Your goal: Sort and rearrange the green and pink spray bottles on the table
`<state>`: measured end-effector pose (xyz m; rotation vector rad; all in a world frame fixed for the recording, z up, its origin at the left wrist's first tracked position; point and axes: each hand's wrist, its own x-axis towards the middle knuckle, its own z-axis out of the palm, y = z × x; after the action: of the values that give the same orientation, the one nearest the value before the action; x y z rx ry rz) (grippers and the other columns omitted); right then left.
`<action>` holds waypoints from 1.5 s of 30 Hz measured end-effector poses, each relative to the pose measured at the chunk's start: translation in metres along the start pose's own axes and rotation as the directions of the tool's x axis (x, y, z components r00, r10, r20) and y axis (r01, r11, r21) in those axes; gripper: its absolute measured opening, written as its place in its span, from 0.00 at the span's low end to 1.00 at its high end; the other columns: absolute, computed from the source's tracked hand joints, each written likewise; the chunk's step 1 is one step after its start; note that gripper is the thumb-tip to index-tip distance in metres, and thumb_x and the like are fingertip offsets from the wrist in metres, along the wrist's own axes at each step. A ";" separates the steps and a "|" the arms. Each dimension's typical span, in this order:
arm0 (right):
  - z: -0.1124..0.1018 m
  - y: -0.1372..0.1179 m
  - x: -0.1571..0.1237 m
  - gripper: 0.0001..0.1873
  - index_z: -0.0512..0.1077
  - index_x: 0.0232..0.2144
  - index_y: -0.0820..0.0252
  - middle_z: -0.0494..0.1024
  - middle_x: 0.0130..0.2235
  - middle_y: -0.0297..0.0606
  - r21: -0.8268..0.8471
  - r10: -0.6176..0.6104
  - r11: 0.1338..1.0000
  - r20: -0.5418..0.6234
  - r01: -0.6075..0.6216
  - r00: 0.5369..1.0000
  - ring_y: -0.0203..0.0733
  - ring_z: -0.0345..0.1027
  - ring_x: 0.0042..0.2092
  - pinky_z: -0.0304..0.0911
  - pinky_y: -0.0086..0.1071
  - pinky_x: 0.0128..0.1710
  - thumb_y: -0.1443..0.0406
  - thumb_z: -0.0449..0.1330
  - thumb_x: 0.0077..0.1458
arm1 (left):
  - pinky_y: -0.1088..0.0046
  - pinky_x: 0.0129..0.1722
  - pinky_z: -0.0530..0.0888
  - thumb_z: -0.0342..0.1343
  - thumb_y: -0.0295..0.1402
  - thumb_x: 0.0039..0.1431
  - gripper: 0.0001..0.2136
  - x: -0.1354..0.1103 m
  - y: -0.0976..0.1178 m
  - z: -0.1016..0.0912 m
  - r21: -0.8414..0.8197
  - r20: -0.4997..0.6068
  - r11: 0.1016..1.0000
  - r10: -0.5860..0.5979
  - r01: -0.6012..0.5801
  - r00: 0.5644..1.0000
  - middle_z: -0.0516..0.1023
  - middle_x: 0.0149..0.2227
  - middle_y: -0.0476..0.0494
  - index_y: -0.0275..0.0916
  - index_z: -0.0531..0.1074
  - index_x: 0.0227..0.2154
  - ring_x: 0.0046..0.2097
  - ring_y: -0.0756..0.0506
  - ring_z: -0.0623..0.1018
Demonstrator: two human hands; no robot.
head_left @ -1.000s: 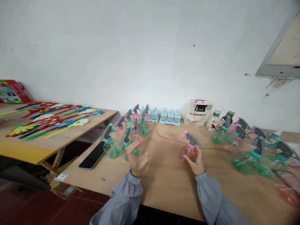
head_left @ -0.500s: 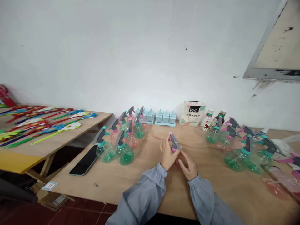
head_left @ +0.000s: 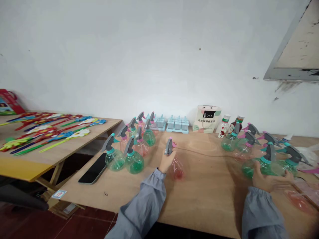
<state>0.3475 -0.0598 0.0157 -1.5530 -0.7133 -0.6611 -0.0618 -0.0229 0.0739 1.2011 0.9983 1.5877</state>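
My left hand (head_left: 166,161) is closed round the neck of a pink spray bottle (head_left: 176,167) with a grey and pink trigger head, near the middle of the wooden table (head_left: 199,192). To its left stands a cluster of several green and pink spray bottles (head_left: 132,151). My right hand (head_left: 270,181) reaches to the right, fingers spread against a green spray bottle (head_left: 261,166) in another group of several bottles (head_left: 264,151). That hand holds nothing that I can see.
A black phone (head_left: 94,168) lies at the table's left edge. Light blue moulds (head_left: 171,124), a white paper bag (head_left: 206,119) and small bottles (head_left: 230,125) line the wall. A second table (head_left: 50,149) at the left carries colourful hand-shaped sticks (head_left: 47,129).
My left hand has carried the pink spray bottle leftward toward the left cluster. My right hand has let go of it and moved right to the green bottles.
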 end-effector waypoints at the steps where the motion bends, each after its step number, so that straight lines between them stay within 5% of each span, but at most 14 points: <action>1: 0.002 0.006 0.001 0.53 0.53 0.59 0.61 0.58 0.58 0.68 -0.022 0.068 0.997 -0.013 -0.068 0.998 0.77 0.50 0.62 0.46 0.72 0.56 0.46 0.70 0.37 | 0.65 0.50 0.72 0.63 0.30 0.46 0.18 0.001 0.001 -0.003 -0.032 0.018 0.999 -0.026 0.026 1.000 0.81 0.37 0.45 0.40 0.76 0.43 0.45 0.43 0.78; 6: 0.012 0.015 -0.004 0.53 0.59 0.57 0.64 0.69 0.53 0.65 0.006 0.226 0.974 0.013 -0.226 0.974 0.73 0.64 0.56 0.58 0.66 0.53 0.48 0.71 0.33 | 0.63 0.52 0.71 0.64 0.37 0.47 0.20 0.003 0.005 -0.015 -0.147 0.192 0.984 -0.075 0.105 0.979 0.81 0.46 0.39 0.38 0.76 0.44 0.53 0.39 0.77; 13: 0.016 -0.026 -0.046 0.42 0.65 0.48 0.66 0.72 0.46 0.56 0.251 0.030 0.965 0.187 -0.077 0.982 0.62 0.70 0.49 0.65 0.56 0.49 0.42 0.65 0.39 | 0.70 0.40 0.74 0.64 0.35 0.43 0.22 0.006 0.024 -0.027 -0.132 0.333 0.950 -0.227 0.284 0.915 0.81 0.47 0.36 0.36 0.77 0.44 0.53 0.37 0.78; 15: 0.017 -0.050 -0.069 0.39 0.65 0.49 0.65 0.72 0.45 0.52 0.335 -0.018 0.936 0.350 -0.108 0.937 0.56 0.70 0.46 0.67 0.54 0.48 0.43 0.64 0.43 | 0.73 0.36 0.73 0.65 0.36 0.43 0.22 0.008 0.027 -0.030 -0.111 0.361 0.943 -0.257 0.315 0.896 0.81 0.47 0.36 0.37 0.77 0.44 0.51 0.37 0.78; 18: 0.018 -0.087 -0.101 0.36 0.63 0.52 0.62 0.73 0.47 0.49 0.439 -0.120 0.876 0.596 -0.197 0.794 0.51 0.71 0.47 0.67 0.50 0.49 0.47 0.63 0.49 | 0.72 0.38 0.73 0.66 0.38 0.44 0.22 0.010 0.026 -0.032 -0.104 0.428 0.939 -0.254 0.326 0.867 0.82 0.46 0.36 0.36 0.77 0.44 0.50 0.38 0.79; 23: 0.025 -0.125 -0.128 0.33 0.64 0.52 0.60 0.73 0.51 0.50 0.494 -0.217 0.834 0.703 -0.246 0.677 0.53 0.69 0.52 0.63 0.52 0.55 0.47 0.62 0.51 | 0.67 0.47 0.73 0.67 0.41 0.46 0.21 0.012 0.024 -0.029 -0.148 0.564 0.938 -0.180 0.313 0.806 0.82 0.42 0.35 0.35 0.77 0.42 0.49 0.38 0.80; 27: 0.028 -0.130 -0.131 0.32 0.64 0.51 0.60 0.74 0.49 0.49 0.497 -0.208 0.824 0.712 -0.273 0.670 0.53 0.69 0.52 0.64 0.52 0.55 0.47 0.62 0.51 | 0.70 0.41 0.74 0.68 0.39 0.44 0.21 0.011 0.025 -0.025 -0.151 0.519 0.952 -0.153 0.267 0.841 0.82 0.39 0.38 0.35 0.77 0.41 0.44 0.41 0.81; 30: 0.027 -0.127 -0.132 0.32 0.64 0.53 0.60 0.73 0.50 0.49 0.501 -0.208 0.817 0.717 -0.285 0.665 0.52 0.69 0.52 0.64 0.52 0.55 0.48 0.62 0.52 | 0.75 0.30 0.71 0.69 0.37 0.42 0.25 0.008 0.025 -0.024 -0.085 0.411 0.951 -0.237 0.296 0.880 0.82 0.33 0.43 0.36 0.76 0.45 0.35 0.46 0.80; 33: 0.026 -0.124 -0.133 0.32 0.64 0.53 0.60 0.73 0.51 0.50 0.510 -0.210 0.814 0.704 -0.278 0.678 0.52 0.69 0.52 0.64 0.52 0.55 0.49 0.63 0.52 | 0.76 0.29 0.70 0.69 0.36 0.42 0.30 0.007 0.024 -0.023 -0.078 0.428 0.948 -0.246 0.307 0.870 0.82 0.33 0.44 0.38 0.72 0.52 0.33 0.47 0.80; 39: 0.026 -0.123 -0.134 0.33 0.62 0.55 0.60 0.72 0.53 0.50 0.512 -0.213 0.816 0.700 -0.270 0.682 0.51 0.69 0.53 0.64 0.51 0.56 0.49 0.62 0.53 | 0.65 0.48 0.73 0.67 0.37 0.45 0.22 0.008 0.021 -0.025 -0.183 0.531 0.956 -0.102 0.231 0.841 0.82 0.43 0.37 0.37 0.77 0.45 0.48 0.39 0.80; 45: 0.025 -0.123 -0.133 0.34 0.63 0.54 0.60 0.72 0.53 0.51 0.500 -0.193 0.816 0.710 -0.291 0.677 0.52 0.70 0.51 0.64 0.53 0.54 0.48 0.63 0.51 | 0.73 0.31 0.72 0.66 0.39 0.41 0.20 0.008 0.022 -0.024 -0.117 0.449 0.929 -0.266 0.352 0.853 0.82 0.35 0.39 0.35 0.77 0.38 0.40 0.41 0.81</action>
<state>0.1677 -0.0351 -0.0090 -1.2001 -1.3334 0.3053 -0.0906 -0.0235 0.0915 1.1195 0.6886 1.0743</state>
